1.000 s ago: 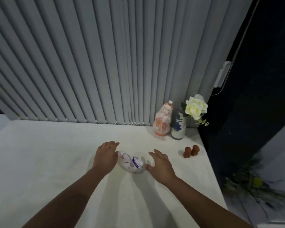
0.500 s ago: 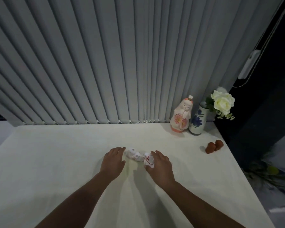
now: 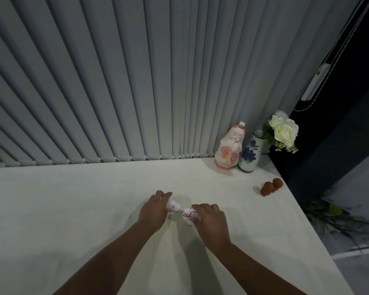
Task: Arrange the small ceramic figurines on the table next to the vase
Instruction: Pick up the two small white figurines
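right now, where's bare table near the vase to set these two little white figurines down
Bare cloth lies left of the pink doll, along the blinds, and in front of doll and vase, before the two brown figurines. The right corner by the vase and brown pair is crowded.

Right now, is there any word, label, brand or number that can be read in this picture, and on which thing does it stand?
None: no readable text anywhere.
Doll figurine: painted pink flowers only, no letters.
Vase: blue flower pattern only.
Two small white figurines, one at the left hand and one at the right hand: red and dark marks, too small to tell if any is writing.
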A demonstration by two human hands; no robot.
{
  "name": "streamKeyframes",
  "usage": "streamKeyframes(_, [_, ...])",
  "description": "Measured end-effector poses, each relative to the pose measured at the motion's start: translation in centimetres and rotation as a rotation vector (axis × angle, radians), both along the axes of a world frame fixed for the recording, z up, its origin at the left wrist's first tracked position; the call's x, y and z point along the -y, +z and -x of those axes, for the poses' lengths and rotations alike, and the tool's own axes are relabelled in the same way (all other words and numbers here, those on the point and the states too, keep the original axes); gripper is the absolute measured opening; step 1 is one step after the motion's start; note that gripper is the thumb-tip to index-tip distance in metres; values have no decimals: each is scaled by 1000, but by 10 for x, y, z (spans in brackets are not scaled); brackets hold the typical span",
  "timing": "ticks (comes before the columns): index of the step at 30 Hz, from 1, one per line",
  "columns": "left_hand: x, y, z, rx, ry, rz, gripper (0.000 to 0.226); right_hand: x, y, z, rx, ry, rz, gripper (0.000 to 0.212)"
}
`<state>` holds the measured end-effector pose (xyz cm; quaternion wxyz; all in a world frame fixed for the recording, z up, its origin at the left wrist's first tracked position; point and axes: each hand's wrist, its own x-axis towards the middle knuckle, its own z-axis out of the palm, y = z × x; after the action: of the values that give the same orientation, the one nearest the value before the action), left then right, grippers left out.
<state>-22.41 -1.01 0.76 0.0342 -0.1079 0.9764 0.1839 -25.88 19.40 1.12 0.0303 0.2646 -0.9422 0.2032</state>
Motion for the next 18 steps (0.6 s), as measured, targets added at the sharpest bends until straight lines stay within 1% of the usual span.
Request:
streamKeyframes(4, [4, -1, 2, 6, -15, 52, 49, -2, -4, 2, 1, 41, 61, 29])
streamKeyframes(8, [5, 2, 11, 40, -26, 72, 43, -3, -8, 3, -44, 31, 107, 26])
streamKeyframes(11, [4, 6, 22, 54, -23, 40, 38, -9, -11, 8, -77, 31, 94, 26])
streamKeyframes(14, [-4, 12, 38, 8, -34, 4, 35, -19, -15, 18, -95, 52, 68, 26])
streamKeyframes(18, [-21, 17, 65, -27, -81, -20, 36, -35, -3, 40, -76, -19, 41, 31])
